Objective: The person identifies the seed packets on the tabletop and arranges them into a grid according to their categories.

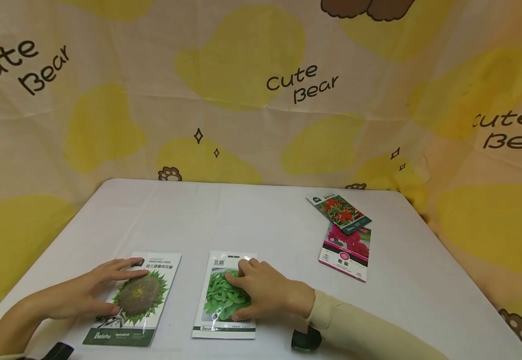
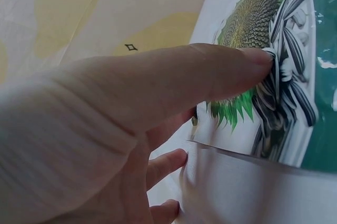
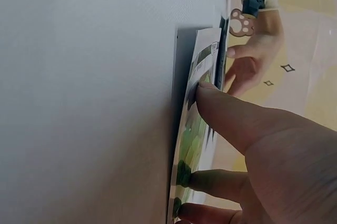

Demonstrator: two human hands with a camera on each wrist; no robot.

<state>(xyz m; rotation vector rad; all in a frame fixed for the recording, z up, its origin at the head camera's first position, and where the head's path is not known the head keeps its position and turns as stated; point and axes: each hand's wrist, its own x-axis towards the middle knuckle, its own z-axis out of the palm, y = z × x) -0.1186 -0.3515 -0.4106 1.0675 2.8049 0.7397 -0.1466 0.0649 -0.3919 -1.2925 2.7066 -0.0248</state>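
Note:
A seed packet with a sunflower head [image 1: 145,295] lies at the front left of the white table. My left hand [image 1: 91,292] rests across its left side, fingers spread; the left wrist view shows the thumb [image 2: 231,68] on the printed striped seeds. To its right is a seed packet with green leaves [image 1: 220,297]. My right hand [image 1: 270,290] lies over that packet's right part, with thumb and fingertips touching the printed face. In the right wrist view, the leaf packet [image 3: 192,134] appears edge-on with a dark shadow beside it.
At the right, a seed packet with red flowers [image 1: 339,212] overlaps the top of a packet with magenta flowers [image 1: 348,250]. The white table [image 1: 224,215] ends at a patterned yellow and beige cloth [image 1: 242,135] behind and on both sides.

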